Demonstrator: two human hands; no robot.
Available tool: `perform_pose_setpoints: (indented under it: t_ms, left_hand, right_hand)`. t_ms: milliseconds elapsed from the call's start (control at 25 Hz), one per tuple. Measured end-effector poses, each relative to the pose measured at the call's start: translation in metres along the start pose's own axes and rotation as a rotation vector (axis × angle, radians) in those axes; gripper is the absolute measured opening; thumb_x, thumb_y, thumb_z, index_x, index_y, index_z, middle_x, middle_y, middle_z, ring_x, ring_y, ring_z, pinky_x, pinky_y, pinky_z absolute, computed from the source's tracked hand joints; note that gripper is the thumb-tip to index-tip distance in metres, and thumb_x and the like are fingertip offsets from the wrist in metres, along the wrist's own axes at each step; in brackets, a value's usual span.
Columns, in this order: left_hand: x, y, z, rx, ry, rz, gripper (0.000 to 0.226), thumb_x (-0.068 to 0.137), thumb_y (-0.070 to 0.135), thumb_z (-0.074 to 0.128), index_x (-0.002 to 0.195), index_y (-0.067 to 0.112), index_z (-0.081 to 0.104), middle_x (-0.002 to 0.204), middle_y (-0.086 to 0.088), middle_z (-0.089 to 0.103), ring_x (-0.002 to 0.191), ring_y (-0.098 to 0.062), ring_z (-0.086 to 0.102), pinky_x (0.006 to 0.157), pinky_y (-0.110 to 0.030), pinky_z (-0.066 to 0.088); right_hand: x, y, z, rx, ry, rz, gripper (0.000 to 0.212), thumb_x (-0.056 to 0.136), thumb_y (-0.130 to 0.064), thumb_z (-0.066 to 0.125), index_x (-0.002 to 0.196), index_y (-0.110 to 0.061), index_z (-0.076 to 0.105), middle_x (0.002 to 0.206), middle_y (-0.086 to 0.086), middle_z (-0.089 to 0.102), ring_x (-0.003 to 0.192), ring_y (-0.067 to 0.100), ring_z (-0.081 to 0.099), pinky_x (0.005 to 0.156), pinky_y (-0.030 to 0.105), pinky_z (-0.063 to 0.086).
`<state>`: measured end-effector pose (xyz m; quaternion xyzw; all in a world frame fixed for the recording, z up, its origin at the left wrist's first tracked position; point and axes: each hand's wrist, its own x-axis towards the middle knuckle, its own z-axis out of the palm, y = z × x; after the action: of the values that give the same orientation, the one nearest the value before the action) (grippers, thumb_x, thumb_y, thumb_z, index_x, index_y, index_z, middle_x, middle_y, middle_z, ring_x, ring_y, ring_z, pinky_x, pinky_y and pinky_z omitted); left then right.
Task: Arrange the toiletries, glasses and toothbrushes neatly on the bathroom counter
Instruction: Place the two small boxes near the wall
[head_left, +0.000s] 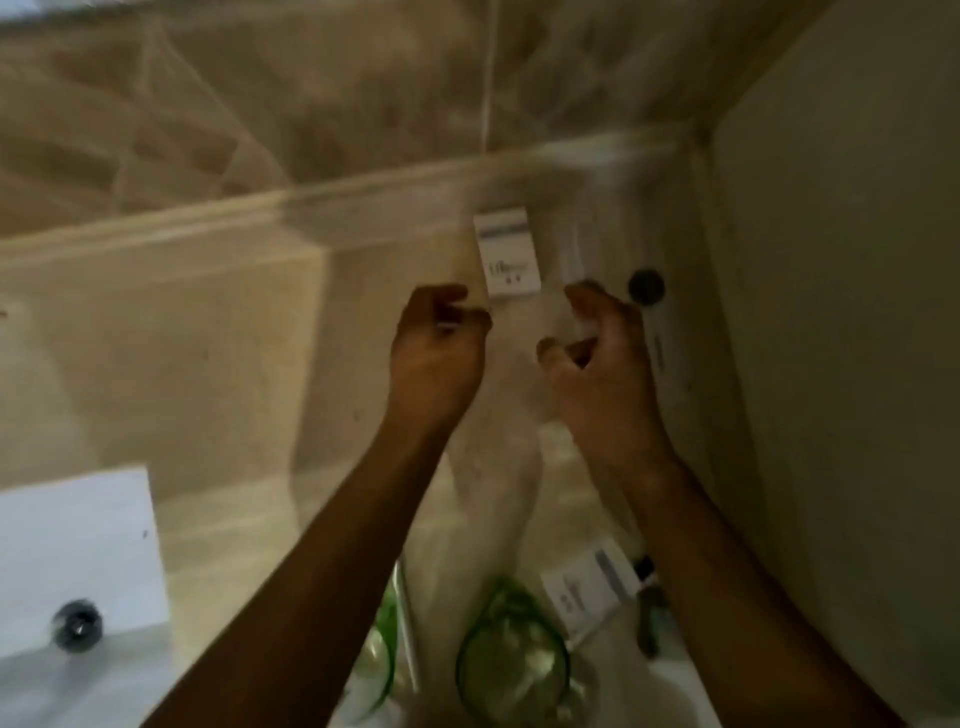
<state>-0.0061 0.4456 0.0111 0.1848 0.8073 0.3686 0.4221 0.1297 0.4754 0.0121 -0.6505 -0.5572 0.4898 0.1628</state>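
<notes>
White small box (506, 253) set upright at back of beige bench (208, 332) beside white tube (660, 338), left hand (436, 348) curled and right hand (597, 348) half-open, holding unclear through blur; green-rimmed glasses (511, 660) and second box (589, 587) near front apparently left to place.

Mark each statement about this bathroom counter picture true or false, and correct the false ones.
1. Both hands reach over the counter. True: left hand, right hand.
2. A white box lies beyond the left hand. True.
3. The glass nearest the camera has a red rim. False: the glass has a green rim.
4. The white tube has a black cap. True.
5. The sink drain sits to the right of the arms. False: the drain is at lower left.
</notes>
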Motion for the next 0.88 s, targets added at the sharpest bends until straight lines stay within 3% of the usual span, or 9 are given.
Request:
perform_pose_setpoints:
  t_ms: [80,160,240,320,480,640,760,880]
  left_hand:
    - [-0.018,-0.006,-0.008,0.017,-0.099,0.029,0.015,0.092,0.019,0.057,0.103,0.016,0.068,0.09,-0.004,0.072,0.081,-0.021,0.07,0.076,-0.038,0.06]
    - [-0.035,-0.012,-0.014,0.063,-0.302,0.003,0.017,0.095,0.011,0.054,0.095,0.009,0.071,0.084,-0.009,0.074,0.075,-0.024,0.07,0.07,-0.035,0.056]
    - [-0.052,-0.024,-0.01,0.115,-0.526,-0.09,0.018,0.095,0.006,0.053,0.093,0.001,0.07,0.083,-0.016,0.072,0.074,-0.03,0.067,0.065,-0.034,0.054]
    - [-0.062,-0.038,-0.001,0.205,-0.65,-0.134,0.018,0.096,0.004,0.053,0.095,-0.005,0.068,0.086,-0.023,0.069,0.074,-0.03,0.064,0.062,-0.032,0.051]
    - [-0.074,-0.054,0.01,0.389,-0.715,-0.094,0.023,0.096,0.01,0.056,0.097,-0.007,0.071,0.091,-0.026,0.071,0.071,-0.026,0.063,0.059,-0.029,0.051]
    - [-0.088,-0.056,0.012,0.543,-0.753,-0.089,0.02,0.098,0.018,0.056,0.101,0.003,0.068,0.084,-0.015,0.068,0.067,-0.023,0.061,0.056,-0.027,0.051]
    - [-0.099,-0.063,0.012,0.519,-0.757,-0.111,0.019,0.095,0.02,0.06,0.101,0.003,0.067,0.089,-0.02,0.071,0.071,-0.029,0.066,0.068,-0.036,0.057]
    - [-0.105,-0.069,0.01,0.426,-0.701,-0.119,0.016,0.09,0.02,0.061,0.094,0.007,0.069,0.082,-0.016,0.073,0.074,-0.029,0.069,0.079,-0.046,0.06]
  right_hand:
    - [-0.029,0.022,-0.022,-0.008,0.024,-0.002,0.037,0.09,-0.023,0.064,0.125,-0.033,0.058,0.126,-0.011,0.053,0.097,0.0,0.059,0.076,0.01,0.049]
    - [-0.061,0.045,-0.04,-0.043,0.066,0.009,0.026,0.09,-0.022,0.065,0.114,-0.032,0.062,0.115,-0.008,0.061,0.091,0.003,0.063,0.076,0.023,0.056]
    - [-0.092,0.07,-0.052,-0.083,0.094,0.042,0.025,0.089,-0.021,0.065,0.111,-0.032,0.061,0.109,-0.007,0.061,0.082,0.006,0.063,0.073,0.034,0.058]
    - [-0.114,0.089,-0.062,-0.165,0.1,0.084,0.025,0.088,-0.024,0.063,0.111,-0.032,0.059,0.109,-0.006,0.057,0.079,0.008,0.062,0.073,0.04,0.058]
    - [-0.146,0.111,-0.063,-0.387,-0.002,0.123,0.036,0.086,-0.039,0.059,0.12,-0.033,0.053,0.116,-0.007,0.053,0.09,0.015,0.063,0.078,0.045,0.057]
    - [-0.163,0.118,-0.053,-0.446,-0.06,0.133,0.053,0.085,-0.037,0.064,0.133,-0.026,0.045,0.132,0.006,0.046,0.099,0.026,0.065,0.084,0.047,0.057]
    - [-0.167,0.118,-0.046,-0.375,-0.054,0.124,0.052,0.087,-0.034,0.066,0.133,-0.024,0.046,0.134,0.005,0.044,0.1,0.024,0.065,0.087,0.044,0.057]
    - [-0.16,0.115,-0.043,-0.186,-0.008,0.114,0.043,0.088,-0.026,0.068,0.128,-0.025,0.052,0.132,0.0,0.047,0.094,0.012,0.066,0.079,0.03,0.059]
